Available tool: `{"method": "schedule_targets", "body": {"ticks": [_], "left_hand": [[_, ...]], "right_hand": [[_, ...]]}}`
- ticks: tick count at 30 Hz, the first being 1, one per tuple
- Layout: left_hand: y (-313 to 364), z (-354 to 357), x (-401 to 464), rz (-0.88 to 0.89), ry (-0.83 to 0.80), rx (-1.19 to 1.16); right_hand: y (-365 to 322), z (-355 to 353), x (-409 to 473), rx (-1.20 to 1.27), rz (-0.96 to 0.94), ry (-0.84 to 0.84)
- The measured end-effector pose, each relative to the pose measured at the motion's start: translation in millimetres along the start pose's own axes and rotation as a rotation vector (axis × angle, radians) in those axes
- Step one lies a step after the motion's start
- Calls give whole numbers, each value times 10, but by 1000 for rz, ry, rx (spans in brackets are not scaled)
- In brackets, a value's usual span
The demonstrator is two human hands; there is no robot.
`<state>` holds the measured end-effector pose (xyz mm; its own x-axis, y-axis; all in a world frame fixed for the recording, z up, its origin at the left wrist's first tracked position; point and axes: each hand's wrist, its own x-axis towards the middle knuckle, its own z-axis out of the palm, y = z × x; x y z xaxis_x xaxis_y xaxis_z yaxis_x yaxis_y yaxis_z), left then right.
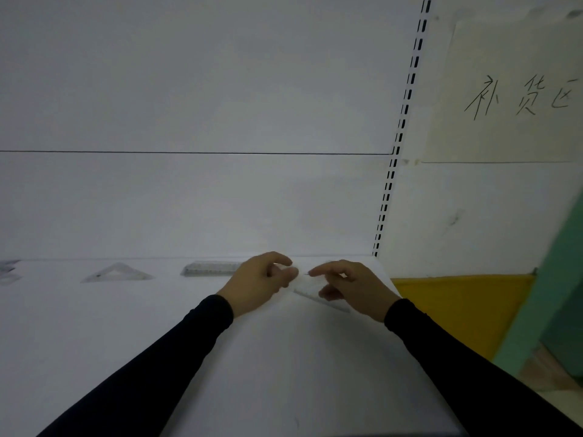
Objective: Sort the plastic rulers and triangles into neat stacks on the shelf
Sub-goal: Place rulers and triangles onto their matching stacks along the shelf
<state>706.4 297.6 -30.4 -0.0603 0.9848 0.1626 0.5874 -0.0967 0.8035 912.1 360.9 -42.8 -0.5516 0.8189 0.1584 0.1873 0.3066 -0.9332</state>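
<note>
Head view, looking down onto a white shelf (157, 326) with a white back panel behind it.

Left hand (258, 282): fingers curled, thumb and forefinger pinching the left end of a clear plastic piece (307, 287). Right hand (350, 287): fingers bent, fingertips on the right part of the same piece, thumb under or beside it. The piece sits between the two hands near the shelf's right rear corner; its lower edge runs down to the right. Blurred, so ruler or triangle cannot be told, nor whether it is lifted or lies on the shelf.

Both arms in black sleeves (157, 367).

Along the rear of the shelf: a clear ruler stack (211, 268) just left of the left hand, flat, long side to the back panel. Further left, a clear triangle (116, 274), flat, apart from the ruler stack. At the far left edge, more clear pieces (8, 271), indistinct.

Right of the shelf: slotted upright (400, 134), handwritten paper sign (517, 96), yellow panel (457, 307).
</note>
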Motion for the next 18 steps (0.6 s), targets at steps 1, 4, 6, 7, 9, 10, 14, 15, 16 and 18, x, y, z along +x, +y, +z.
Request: {"method": "schedule_targets", "body": {"ticks": [1,4,6,7,9,10,14,15,16,18], "left_hand": [[30,-11,-8,4,-18,13],[79,37,-25,21,-132,115],[72,84,-30,3,-156,131],[56,101,-19,-1,-140,134],[25,120,6,-10,-95,147],[6,122,21,-22,-78,144],[-42,128,29,-27,-53,158],[-60,136,23,-25,-51,184],[-82,142,16,-24,-48,221],[-172,134,-7,5,-24,380]], "right_hand": [[-7,1,-2,-26,-12,-15],[-18,31,17,-43,-34,0],[-7,47,28,-89,-42,31],[1,47,29,-127,-42,40],[16,19,15,-309,-38,29],[21,-4,4,-439,-43,15],[72,-80,-10,-698,-89,-5],[101,-90,6,-715,-88,0],[137,-107,30,-730,-80,10],[218,-159,91,-760,-71,53]]}}
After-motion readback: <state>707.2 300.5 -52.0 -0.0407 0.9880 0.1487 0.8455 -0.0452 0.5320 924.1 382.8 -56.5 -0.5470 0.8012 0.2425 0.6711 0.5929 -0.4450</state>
